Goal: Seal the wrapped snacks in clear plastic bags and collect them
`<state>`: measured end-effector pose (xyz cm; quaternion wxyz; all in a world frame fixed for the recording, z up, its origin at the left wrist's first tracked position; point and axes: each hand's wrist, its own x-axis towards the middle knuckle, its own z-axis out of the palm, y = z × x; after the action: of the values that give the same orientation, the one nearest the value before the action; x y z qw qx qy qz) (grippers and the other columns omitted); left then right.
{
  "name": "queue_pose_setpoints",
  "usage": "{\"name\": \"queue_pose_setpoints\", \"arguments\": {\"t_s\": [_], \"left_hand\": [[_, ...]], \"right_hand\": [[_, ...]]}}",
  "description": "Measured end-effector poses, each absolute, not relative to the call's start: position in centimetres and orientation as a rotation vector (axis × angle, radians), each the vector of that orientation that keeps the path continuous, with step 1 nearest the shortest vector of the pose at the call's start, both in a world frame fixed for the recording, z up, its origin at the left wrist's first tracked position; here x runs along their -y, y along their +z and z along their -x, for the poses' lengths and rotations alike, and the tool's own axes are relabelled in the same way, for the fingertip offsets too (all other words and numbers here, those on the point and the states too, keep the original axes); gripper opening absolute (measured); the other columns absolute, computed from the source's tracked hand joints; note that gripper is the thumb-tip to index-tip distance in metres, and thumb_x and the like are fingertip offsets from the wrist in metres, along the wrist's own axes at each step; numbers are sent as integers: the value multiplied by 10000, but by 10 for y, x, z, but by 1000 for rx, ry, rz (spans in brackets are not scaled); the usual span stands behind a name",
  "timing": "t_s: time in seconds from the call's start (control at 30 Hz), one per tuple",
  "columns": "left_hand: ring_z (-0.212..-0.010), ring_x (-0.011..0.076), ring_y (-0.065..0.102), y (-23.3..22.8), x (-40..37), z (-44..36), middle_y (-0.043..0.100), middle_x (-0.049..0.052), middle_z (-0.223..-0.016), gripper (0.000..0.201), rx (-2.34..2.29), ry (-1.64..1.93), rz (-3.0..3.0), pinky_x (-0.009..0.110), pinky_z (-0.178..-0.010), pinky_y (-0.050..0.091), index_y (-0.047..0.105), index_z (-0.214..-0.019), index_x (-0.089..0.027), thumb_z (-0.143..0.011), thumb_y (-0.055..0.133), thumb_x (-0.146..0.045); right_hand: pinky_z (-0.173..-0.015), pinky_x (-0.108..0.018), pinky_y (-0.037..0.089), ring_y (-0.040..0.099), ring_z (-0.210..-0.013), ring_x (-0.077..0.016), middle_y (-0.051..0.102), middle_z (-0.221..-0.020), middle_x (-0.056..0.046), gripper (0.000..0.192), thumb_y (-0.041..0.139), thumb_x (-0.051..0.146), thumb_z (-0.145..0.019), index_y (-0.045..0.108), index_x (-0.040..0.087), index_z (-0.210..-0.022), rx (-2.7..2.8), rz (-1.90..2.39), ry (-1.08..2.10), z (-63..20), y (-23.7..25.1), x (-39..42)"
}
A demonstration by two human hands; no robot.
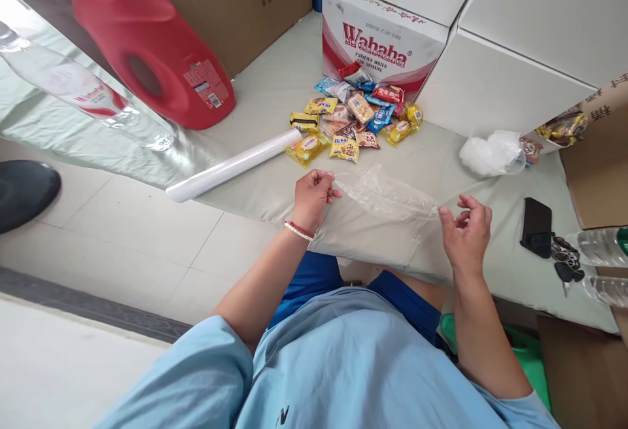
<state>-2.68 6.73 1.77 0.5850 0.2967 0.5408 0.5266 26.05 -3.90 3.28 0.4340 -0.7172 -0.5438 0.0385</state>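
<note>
Your left hand pinched one end of the crumpled clear plastic between thumb and fingers, and your right hand pinched the other end the same way. The plastic stretched between them above the table, just nearer you than the heap of wrapped snacks. The white roll lay beyond your left hand. Whether the see-through plastic touched the tabletop, you could hardly tell.

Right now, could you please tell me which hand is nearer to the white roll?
Left: the left hand is just right of the white roll, apart from it, while the right hand is farther right, across the clear plastic film.
</note>
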Motion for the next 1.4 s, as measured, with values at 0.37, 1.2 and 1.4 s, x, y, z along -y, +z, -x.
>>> {"name": "queue_pose_setpoints", "arguments": {"t_s": [0.37, 1.2, 1.4], "left_hand": [[-728, 109, 707, 25, -41, 17, 634, 0, -996, 411, -1197, 1240, -746, 191, -541, 501, 568, -991, -215, -767, 841, -425], [-413, 77, 393, 4, -92, 8, 445, -78, -529, 328, -1298, 843, -863, 220, -439, 316, 473, -694, -215, -928, 663, -346], [-529, 157, 578, 4, -68, 27, 540, -63, -573, 108, -1562, 698, -1398, 292, -616, 452, 573, -870, -221, -889, 620, -315]], "right_hand": [[-717, -343, 537, 595, -752, -171, 654, -984, -70, 229, 598, 413, -979, 698, 216, -920, 1547, 1673, 275, -186, 12, 3], [-348, -183, 271, 402, -442, -52, 556, -608, 37, 449, 923, 469, -571, 611, 185, -725, 713, 1743, 1079, -271, 12, -28], [-480, -254, 439, 516, -536, -113, 614, -692, -6, 434, 845, 541, -685, 680, 181, -861, 1097, 1968, 1110, -303, 11, -19]]}}
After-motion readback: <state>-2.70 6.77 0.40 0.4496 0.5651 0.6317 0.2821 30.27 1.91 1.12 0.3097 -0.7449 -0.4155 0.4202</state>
